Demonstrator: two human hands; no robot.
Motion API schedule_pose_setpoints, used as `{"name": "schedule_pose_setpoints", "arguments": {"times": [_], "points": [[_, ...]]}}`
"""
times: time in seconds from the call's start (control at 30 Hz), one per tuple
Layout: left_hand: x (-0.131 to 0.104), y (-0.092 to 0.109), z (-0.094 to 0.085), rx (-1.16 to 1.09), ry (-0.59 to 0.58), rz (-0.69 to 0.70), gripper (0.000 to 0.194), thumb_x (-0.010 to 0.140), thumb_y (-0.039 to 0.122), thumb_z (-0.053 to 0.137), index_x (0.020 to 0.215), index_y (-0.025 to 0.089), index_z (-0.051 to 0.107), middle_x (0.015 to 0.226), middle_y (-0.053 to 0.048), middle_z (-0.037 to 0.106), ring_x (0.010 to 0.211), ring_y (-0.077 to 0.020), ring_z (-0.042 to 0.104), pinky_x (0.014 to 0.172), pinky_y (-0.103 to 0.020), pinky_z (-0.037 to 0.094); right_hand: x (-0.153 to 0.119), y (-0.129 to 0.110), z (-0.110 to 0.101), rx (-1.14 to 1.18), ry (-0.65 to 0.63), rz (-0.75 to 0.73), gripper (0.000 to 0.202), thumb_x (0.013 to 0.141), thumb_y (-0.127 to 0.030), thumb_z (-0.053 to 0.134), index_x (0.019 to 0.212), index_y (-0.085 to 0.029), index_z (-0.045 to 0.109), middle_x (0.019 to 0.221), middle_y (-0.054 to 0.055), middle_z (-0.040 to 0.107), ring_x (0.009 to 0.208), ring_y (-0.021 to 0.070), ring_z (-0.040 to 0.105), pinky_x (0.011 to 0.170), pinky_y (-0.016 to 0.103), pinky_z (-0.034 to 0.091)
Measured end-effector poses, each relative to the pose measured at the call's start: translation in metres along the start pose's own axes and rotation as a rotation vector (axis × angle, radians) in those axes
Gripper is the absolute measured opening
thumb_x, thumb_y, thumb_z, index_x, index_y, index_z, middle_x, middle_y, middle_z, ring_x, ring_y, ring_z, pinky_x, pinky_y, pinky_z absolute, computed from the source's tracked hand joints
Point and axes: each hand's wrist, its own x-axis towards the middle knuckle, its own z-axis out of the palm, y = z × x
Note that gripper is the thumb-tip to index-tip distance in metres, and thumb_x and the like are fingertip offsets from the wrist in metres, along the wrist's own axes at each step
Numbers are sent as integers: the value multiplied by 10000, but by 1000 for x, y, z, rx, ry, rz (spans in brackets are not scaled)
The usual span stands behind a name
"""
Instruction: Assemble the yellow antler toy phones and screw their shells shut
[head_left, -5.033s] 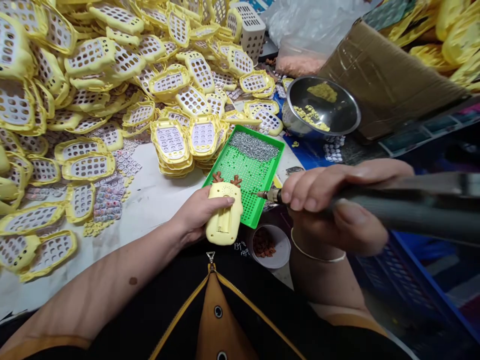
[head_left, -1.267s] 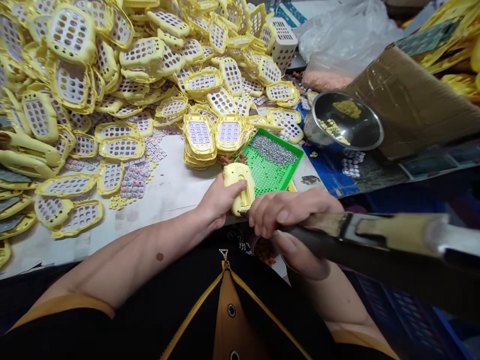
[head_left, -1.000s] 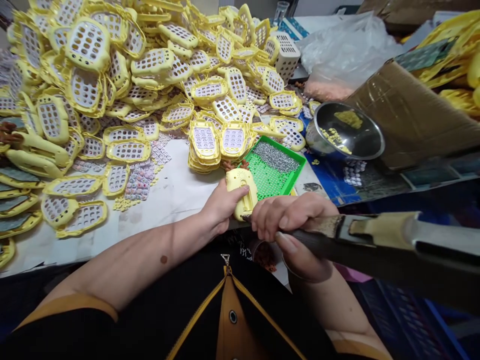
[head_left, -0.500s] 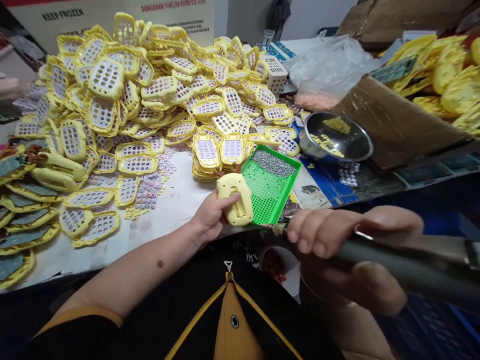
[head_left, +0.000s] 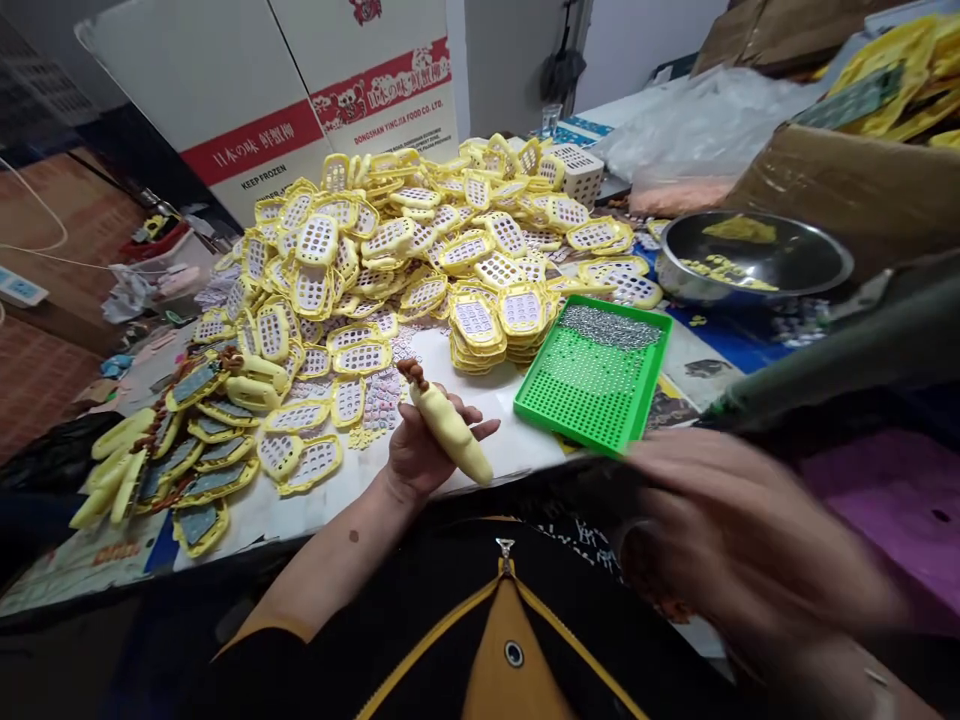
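Yellow toy [head_left: 454, 432] in left hand [head_left: 418, 452], screws [head_left: 609, 326] in tray [head_left: 581, 412]

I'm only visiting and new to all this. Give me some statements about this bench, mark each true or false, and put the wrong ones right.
1. The left hand holds a toy. True.
2. The toy's antlers are green. False: the antlers are brown.
3. Silvery bits lie heaped toward the far end of the green tray. True.
4. The metal bowl stands left of the tray. False: the bowl is to its right, farther back.
5. The right hand looks blurred. True.
6. The left hand is inside the tray. False: it is left of it.
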Motion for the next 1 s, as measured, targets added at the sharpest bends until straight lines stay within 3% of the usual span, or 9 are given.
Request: {"name": "schedule_pose_setpoints", "arguments": {"times": [0.1,0.23,0.4,0.47,0.57,0.7,0.77,0.9,1.0], "points": [[-12,2,-8,43,5,68,420,558,539,817,832,285,624,826,30,626,911,-188,621,959,-442,438,9,2,48,-252,-131,-244,361,766,-263,727,1097,-138,659,920,118,719,828,224,659,728,348,570],[-24,1,-22,37,53,170,418,547,458,850,882,301,656,998,17,667,1110,-222,575,990,-399,428,13,9,102,-345,-215,-318,322,869,-284,598,1104,-66,611,932,176,708,837,252,666,714,385,583],[-29,1,-29,-24,-8,271,360,629,365,827,956,321,682,1023,24,682,1119,-202,591,1020,-358,431,7,15,121,-429,-134,-403,244,887,-192,528,1082,-67,605,848,165,699,757,243,643,661,378,556],[-28,4,-29,-17,34,242,385,639,339,828,989,303,673,1061,21,677,1115,-185,594,1008,-332,436,6,21,121,-380,-187,-330,231,894,-199,519,1072,-84,612,865,156,696,770,230,643,672,365,552],[-29,9,-32,101,98,235,421,630,323,835,1002,256,650,1107,-6,674,1095,-190,606,979,-336,450,4,33,121,-156,-314,-34,203,892,-250,550,1032,-132,637,856,107,693,765,194,643,683,333,550],[-38,15,-43,469,73,210,448,660,353,805,1044,194,641,1050,-56,696,964,-210,648,867,-339,495,-10,54,123,315,-313,411,258,848,-389,619,1044,-224,637,956,57,711,872,193,671,792,356,563],[-45,18,-48,734,132,236,378,718,359,750,1031,167,663,981,-65,709,896,-209,656,811,-329,507,-18,64,121,454,-268,519,308,821,-424,648,1085,-268,615,1055,44,700,943,204,671,855,396,556],[-61,28,-53,1391,192,518,282,788,259,667,1063,201,676,1037,-63,719,967,-223,650,880,-363,492,-24,72,107,227,-144,333,587,773,-349,722,1299,-379,465,1301,45,575,1130,218,598,978,450,498],[-67,29,-56,1773,65,547,268,830,197,592,1091,207,656,1059,-55,721,989,-221,648,886,-371,494,-22,70,104,-58,-280,83,587,752,-316,746,1291,-316,515,1251,92,585,1154,245,563,953,434,504]]}}
